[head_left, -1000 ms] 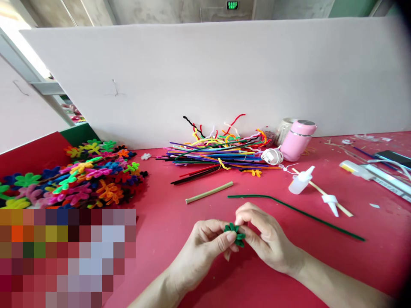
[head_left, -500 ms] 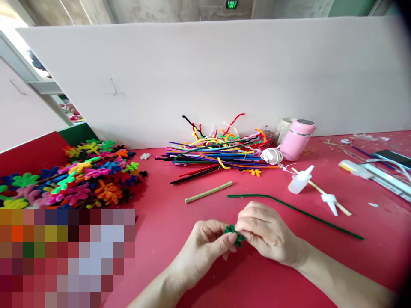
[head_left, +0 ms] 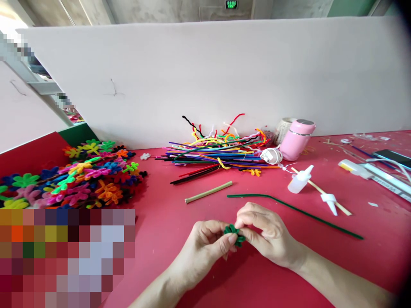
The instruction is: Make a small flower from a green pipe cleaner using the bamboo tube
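Note:
Between thumb and fingers, my left hand (head_left: pixel 210 244) pinches a small dark green pipe-cleaner flower (head_left: pixel 238 241) with looped petals. My right hand (head_left: pixel 268 235) grips the flower's right side, its thumb and index finger pressed against the petals. The fingers cover part of the flower. Just beyond my hands lies a long green pipe cleaner (head_left: pixel 302 213), bent near its left end. Further left is a short pale stick (head_left: pixel 208 192).
Colourful pipe-cleaner flowers (head_left: pixel 77 188) are heaped at left. A bundle of pipe cleaners (head_left: pixel 212 154) lies against the white partition (head_left: pixel 205 77). To the right are a pink bottle (head_left: pixel 297 141), a white glue bottle (head_left: pixel 301 180), its cap (head_left: pixel 329 201) and a thin stick (head_left: pixel 316 188).
My right hand's fingers have shifted slightly and curled a little differently around the flower. The left hand and flower stay nearly in place.

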{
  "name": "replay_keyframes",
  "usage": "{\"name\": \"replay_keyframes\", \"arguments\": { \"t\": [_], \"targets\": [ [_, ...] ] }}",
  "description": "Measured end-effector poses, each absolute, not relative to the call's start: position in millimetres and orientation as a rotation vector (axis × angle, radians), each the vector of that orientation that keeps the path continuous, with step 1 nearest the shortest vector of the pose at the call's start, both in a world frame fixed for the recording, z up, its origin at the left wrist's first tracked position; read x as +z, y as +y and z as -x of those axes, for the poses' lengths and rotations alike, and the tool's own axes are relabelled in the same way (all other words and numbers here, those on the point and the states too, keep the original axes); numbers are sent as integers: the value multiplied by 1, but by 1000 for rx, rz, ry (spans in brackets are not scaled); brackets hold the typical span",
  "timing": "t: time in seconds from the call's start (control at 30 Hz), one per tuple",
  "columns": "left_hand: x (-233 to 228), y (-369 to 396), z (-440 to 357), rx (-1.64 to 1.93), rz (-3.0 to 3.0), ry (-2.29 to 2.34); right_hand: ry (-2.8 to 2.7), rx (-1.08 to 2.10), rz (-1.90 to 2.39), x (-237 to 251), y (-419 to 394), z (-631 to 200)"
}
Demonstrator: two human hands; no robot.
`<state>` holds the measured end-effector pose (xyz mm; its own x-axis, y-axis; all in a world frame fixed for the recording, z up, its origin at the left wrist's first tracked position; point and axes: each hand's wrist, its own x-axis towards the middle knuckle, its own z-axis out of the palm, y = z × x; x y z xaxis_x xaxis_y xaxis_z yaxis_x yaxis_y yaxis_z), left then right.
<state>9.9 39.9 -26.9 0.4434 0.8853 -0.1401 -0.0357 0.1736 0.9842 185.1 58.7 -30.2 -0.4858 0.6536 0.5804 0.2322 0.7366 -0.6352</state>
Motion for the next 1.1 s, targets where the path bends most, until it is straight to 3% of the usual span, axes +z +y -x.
{"name": "replay_keyframes", "arguments": {
  "t": [0.23,0.5,0.7,0.9,1.1],
  "targets": [
    [-27,41,-10,787,-1343,980,-2149,583,651,-28,64,-188],
    [-32,44,-9,719,-1429,1019,-2298,805,738,-19,67,-190],
    [-29,48,-4,552,-1224,915,-2359,736,664,-15,68,-193],
    [-27,50,-2,504,-1200,882,-2509,454,590,-12,64,-193],
    [-19,47,-3,567,-1259,865,-2320,625,552,-23,63,-187]
  ]
}}
